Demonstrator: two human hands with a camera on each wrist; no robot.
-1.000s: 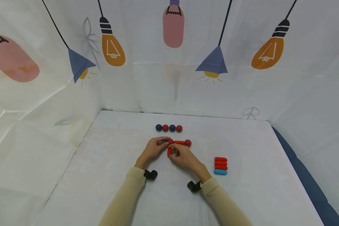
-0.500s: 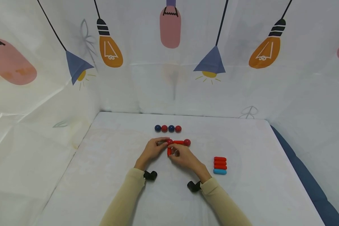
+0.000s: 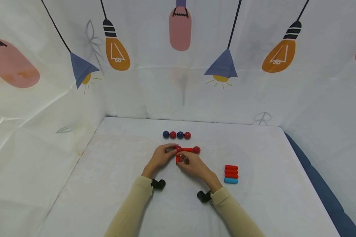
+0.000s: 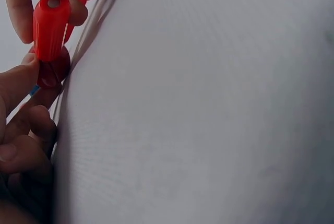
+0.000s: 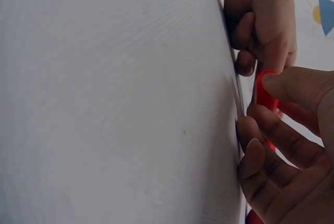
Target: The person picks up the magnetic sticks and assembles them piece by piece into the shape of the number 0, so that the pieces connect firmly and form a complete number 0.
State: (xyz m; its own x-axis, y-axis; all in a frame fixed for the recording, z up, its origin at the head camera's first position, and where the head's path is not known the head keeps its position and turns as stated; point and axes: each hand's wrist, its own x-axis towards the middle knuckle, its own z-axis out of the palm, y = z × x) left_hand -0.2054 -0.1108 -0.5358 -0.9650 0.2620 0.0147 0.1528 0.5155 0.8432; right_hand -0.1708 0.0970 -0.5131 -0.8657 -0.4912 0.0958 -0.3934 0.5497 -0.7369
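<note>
In the head view my left hand (image 3: 160,156) pinches a red ball (image 3: 179,149) between thumb and fingers. My right hand (image 3: 194,164) holds a red magnetic rod (image 3: 178,159), which points from that ball toward me. A second red rod (image 3: 188,149) runs rightward from the same ball to another red ball (image 3: 196,150); together they form a corner shape. The left wrist view shows the held rod (image 4: 49,31) with its holed end toward the camera and its far end at the ball (image 4: 60,67). In the right wrist view my thumb presses the rod's end (image 5: 266,96).
Behind the hands, a row of dark blue and red balls (image 3: 180,135) lies on the white table (image 3: 121,138). To the right, several red rods (image 3: 231,171) are stacked side by side with one blue rod (image 3: 230,180). A printed cloth wall (image 3: 154,89) stands at the table's back edge.
</note>
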